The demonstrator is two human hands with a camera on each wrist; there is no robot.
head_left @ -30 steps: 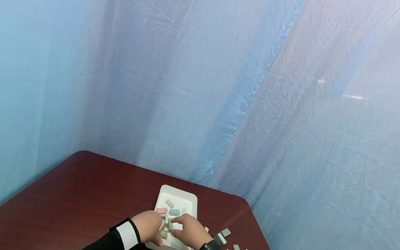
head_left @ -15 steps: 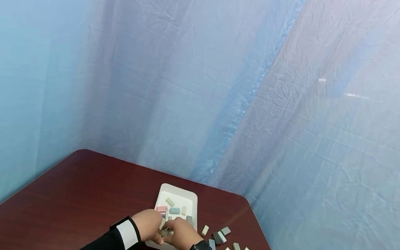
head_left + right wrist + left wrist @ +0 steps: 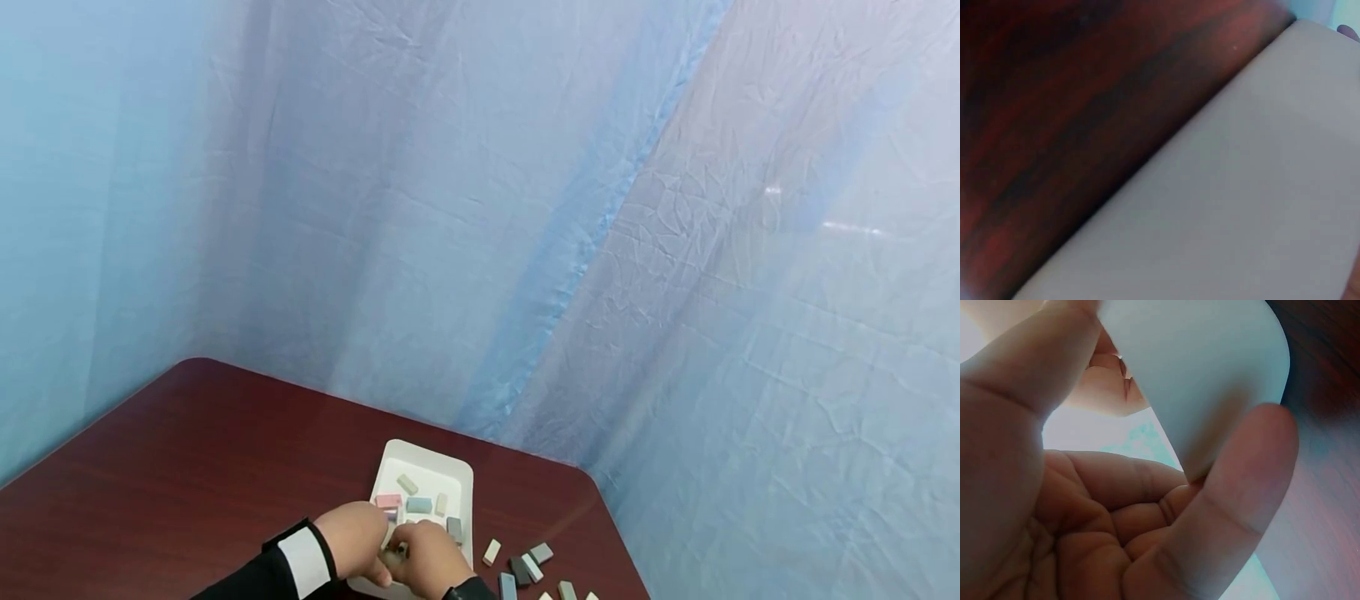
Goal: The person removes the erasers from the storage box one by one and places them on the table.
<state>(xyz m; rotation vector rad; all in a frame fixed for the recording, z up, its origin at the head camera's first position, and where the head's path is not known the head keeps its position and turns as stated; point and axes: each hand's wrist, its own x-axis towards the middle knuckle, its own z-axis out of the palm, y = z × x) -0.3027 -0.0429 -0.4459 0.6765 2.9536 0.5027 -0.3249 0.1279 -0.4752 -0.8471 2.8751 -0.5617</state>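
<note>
In the head view, my left hand (image 3: 352, 537) lies over the left wall of a white tray (image 3: 431, 461). The left wrist view shows its little finger (image 3: 1250, 469) against the outside of the tray (image 3: 1210, 369) and its other fingers curled at the rim. Inside the tray, my right hand (image 3: 433, 557) has curled fingers at a pale block (image 3: 392, 558) close to the left thumb, mostly hidden by the fingers. Farther in lie a pink block (image 3: 387, 501), a blue block (image 3: 418, 505), a pale green block (image 3: 407, 484), a cream block (image 3: 441, 504) and a grey block (image 3: 454, 529).
Several loose blocks, among them a dark grey block (image 3: 519, 572) and a cream-topped block (image 3: 491, 552), lie right of the tray on the dark red table (image 3: 262, 467). A blue curtain (image 3: 450, 208) hangs behind the table's far edge.
My right hand has moved left and nearer inside the tray, closing its fingers beside the left hand. The grey block in the tray has come into sight. My left hand stays in place.
</note>
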